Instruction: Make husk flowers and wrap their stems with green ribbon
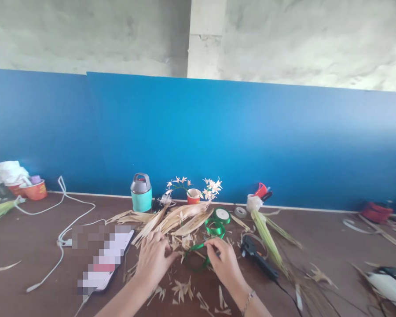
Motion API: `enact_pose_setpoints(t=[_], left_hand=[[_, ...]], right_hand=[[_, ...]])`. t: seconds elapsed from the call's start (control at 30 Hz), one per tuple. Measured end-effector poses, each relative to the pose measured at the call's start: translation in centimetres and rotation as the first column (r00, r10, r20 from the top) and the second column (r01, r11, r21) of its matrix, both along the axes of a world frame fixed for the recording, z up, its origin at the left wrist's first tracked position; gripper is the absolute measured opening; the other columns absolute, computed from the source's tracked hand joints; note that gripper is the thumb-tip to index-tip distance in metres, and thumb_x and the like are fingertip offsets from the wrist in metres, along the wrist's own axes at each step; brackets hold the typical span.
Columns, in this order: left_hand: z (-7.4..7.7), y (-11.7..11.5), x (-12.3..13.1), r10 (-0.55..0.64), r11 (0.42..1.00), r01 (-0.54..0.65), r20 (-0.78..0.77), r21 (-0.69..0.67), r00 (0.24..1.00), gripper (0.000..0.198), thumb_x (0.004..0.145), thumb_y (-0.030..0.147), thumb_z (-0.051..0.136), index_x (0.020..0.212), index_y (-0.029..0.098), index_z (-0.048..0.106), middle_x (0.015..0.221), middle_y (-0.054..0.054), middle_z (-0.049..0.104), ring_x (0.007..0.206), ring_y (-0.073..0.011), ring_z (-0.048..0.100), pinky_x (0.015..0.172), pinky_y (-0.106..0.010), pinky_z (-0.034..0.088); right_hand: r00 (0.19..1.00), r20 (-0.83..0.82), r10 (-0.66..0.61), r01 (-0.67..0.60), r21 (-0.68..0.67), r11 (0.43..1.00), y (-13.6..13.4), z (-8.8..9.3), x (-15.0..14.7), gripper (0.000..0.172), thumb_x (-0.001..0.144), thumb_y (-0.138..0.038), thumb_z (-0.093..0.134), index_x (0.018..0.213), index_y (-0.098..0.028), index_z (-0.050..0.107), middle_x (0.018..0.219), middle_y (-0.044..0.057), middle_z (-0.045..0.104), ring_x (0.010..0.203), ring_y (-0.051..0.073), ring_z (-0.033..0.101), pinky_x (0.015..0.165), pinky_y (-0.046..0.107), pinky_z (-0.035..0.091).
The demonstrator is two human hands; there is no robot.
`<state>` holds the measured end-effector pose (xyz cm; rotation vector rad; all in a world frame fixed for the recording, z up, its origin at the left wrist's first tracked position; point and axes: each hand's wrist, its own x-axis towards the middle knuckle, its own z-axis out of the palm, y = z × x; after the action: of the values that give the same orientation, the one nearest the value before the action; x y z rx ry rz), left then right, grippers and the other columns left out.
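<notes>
My right hand [225, 259] pinches a green ribbon [198, 247] between thumb and fingertips. The ribbon curls back to a green spool with a white face [222, 215]. Over the husk pieces rests my left hand [154, 254], fingers spread and thumb stretched toward the ribbon; whether its fingertips touch a scrap cannot be made out. Dried corn husks [191, 215] lie just beyond both hands. Small star-shaped husk pieces [182, 289] are scattered on the brown table in front. Behind the husks, a paper cup [193, 197] has stems of pale husk flowers [212, 188].
A black glue gun [258, 260] lies right of my right hand. To the left are a phone [107, 264] and a white cable [61, 251]. A turquoise jar [141, 198], a tape roll [240, 212] and green husk strands [267, 240] stand or lie before the blue partition [198, 132].
</notes>
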<state>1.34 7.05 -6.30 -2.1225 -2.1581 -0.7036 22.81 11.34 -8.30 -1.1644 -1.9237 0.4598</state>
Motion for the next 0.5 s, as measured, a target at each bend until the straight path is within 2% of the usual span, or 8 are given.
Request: enact_pose_setpoints(t=[0.1,0.17,0.27,0.4,0.5], left_hand=[[-0.5,0.2,0.1,0.022,0.998,-0.020,0.037,-0.060,0.999,0.014,0.071,0.029,0.062,0.059,0.021,0.064,0.081,-0.003,0.061,0.094,-0.0249,0.053,0.082,-0.036,0.038],[-0.3,0.4,-0.3,0.055,0.997,-0.048,0.109,-0.064,0.993,0.014,0.071,0.026,0.060,0.059,0.021,0.064,0.082,-0.003,0.062,0.092,-0.0254,0.055,0.080,-0.037,0.039],[0.9,0.7,-1.0,0.055,0.995,-0.076,0.286,0.061,0.956,0.017,0.073,0.030,0.059,0.061,0.021,0.064,0.084,-0.005,0.064,0.089,-0.0266,0.056,0.079,-0.040,0.042],[2.8,0.6,-0.3,-0.166,0.946,-0.004,0.495,0.323,0.853,0.016,0.074,0.034,0.058,0.065,0.021,0.062,0.086,-0.005,0.062,0.089,-0.0242,0.057,0.083,-0.038,0.043],[3.0,0.6,1.7,-0.325,0.917,0.089,0.600,0.389,0.732,0.013,0.076,0.031,0.057,0.068,0.020,0.061,0.088,-0.005,0.061,0.086,-0.0215,0.058,0.080,-0.034,0.045]], right_hand=[[1.000,0.029,-0.006,0.006,0.001,1.000,-0.3,0.4,-0.1,0.020,0.080,-0.019,0.042,0.071,-0.019,0.060,0.072,0.003,0.066,0.068,0.017,0.060,0.068,0.028,0.042],[0.999,0.038,-0.008,0.007,0.009,1.000,-0.4,0.5,-0.1,0.020,0.079,-0.018,0.042,0.070,-0.019,0.060,0.071,0.003,0.065,0.068,0.017,0.060,0.068,0.029,0.041],[0.999,0.036,-0.012,0.011,0.013,1.000,-0.5,0.6,-0.3,0.019,0.079,-0.017,0.044,0.071,-0.019,0.061,0.072,0.003,0.066,0.070,0.018,0.060,0.071,0.031,0.040],[0.999,-0.006,-0.035,0.035,0.009,0.999,-0.7,0.9,-0.6,0.015,0.078,-0.021,0.050,0.068,-0.019,0.062,0.068,0.003,0.064,0.067,0.019,0.058,0.071,0.032,0.040],[0.992,-0.126,0.002,-0.006,-0.028,1.000,-1.2,1.5,-0.7,0.020,0.080,-0.029,0.052,0.066,-0.019,0.061,0.065,0.003,0.062,0.066,0.019,0.057,0.066,0.029,0.041]])
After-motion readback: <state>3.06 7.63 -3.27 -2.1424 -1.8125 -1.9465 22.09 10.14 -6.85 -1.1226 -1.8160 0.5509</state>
